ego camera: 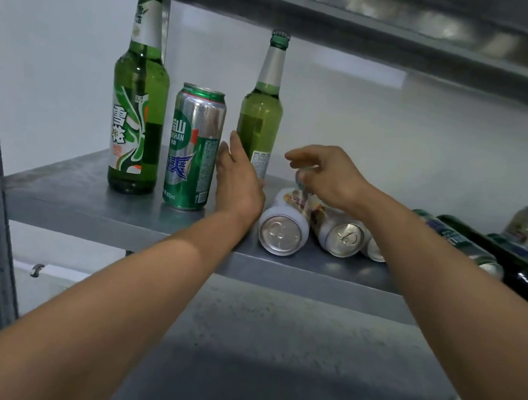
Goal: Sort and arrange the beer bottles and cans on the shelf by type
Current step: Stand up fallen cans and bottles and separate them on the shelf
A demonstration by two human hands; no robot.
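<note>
Sorting step, centre of frame. The right hand [328, 175], fingers curled, grips the end of a white aluminium can [304, 179] above other white cans lying sideways [283, 232] on the grey metal shelf [85, 193]. The left hand [239, 186], fingers straight and together, stands beside the upright green-and-silver can [192, 155] (contact unclear). The next move probably calls for standing the white can upright, apart from the green glass bottles [135, 132].
</note>
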